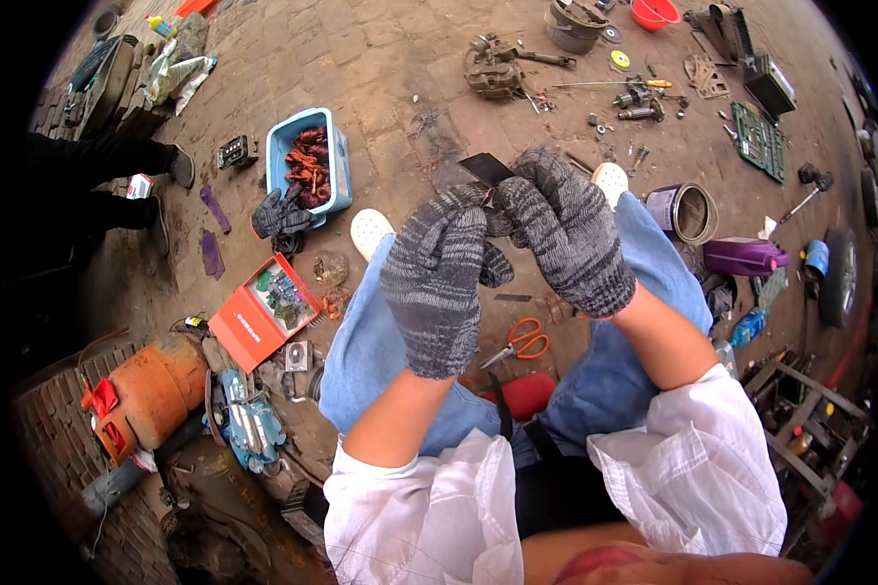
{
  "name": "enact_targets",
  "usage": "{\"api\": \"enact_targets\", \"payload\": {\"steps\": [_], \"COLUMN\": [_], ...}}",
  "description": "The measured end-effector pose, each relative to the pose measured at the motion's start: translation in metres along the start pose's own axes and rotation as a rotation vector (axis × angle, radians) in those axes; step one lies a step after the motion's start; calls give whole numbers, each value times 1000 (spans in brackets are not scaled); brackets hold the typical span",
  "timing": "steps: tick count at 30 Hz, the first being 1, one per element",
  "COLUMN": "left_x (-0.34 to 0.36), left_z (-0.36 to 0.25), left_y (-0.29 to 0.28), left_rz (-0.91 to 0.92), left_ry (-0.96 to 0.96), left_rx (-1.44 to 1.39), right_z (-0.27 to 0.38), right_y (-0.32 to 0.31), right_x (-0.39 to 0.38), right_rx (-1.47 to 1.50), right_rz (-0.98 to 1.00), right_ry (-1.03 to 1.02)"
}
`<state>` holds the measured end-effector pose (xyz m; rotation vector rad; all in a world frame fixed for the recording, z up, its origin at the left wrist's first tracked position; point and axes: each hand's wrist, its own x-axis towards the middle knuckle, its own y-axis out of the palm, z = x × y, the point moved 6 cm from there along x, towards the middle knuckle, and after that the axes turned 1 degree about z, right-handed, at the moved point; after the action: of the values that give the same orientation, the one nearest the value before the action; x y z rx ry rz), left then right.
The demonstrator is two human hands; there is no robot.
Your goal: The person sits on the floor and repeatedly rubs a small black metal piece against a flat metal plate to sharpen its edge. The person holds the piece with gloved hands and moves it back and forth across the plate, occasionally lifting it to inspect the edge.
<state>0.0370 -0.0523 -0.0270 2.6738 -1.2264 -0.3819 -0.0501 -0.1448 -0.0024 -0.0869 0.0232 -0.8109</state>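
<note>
My left hand (437, 273) and my right hand (568, 229), both in grey knitted gloves, meet above my lap with fingers curled together around a thin dark flat piece (485, 168), whose upper part sticks out beyond the fingertips. Where exactly each finger grips is partly hidden. Below my hands, orange-handled scissors (525, 341) lie on the brick ground between my knees, near a small dark strip (512, 297).
A co-worker's dark legs (117, 195) stand at left. Around me are a blue tub (333, 171) with copper windings, a red box (244, 327), an orange gas cylinder (161, 390), a tool case (751, 141), a metal can (693, 213), a purple jug (741, 256) and scattered parts.
</note>
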Motion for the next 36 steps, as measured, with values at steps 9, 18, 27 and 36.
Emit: {"api": "enact_targets", "payload": {"steps": [9, 18, 27, 36], "left_x": [-2, -8, -8, -12], "left_z": [-6, -7, -2, -7], "left_y": [-4, -9, -13, -6], "left_rz": [-75, -150, -194, -156], "left_ry": [217, 268, 241, 265], "left_rx": [192, 212, 190, 105], "right_z": [-10, 4, -3, 7], "right_y": [4, 10, 15, 19], "right_x": [-2, -5, -11, -23], "right_rx": [-37, -244, -362, -440], "right_rz": [-17, 118, -38, -87], "right_ry": [-28, -81, -289, -348]}}
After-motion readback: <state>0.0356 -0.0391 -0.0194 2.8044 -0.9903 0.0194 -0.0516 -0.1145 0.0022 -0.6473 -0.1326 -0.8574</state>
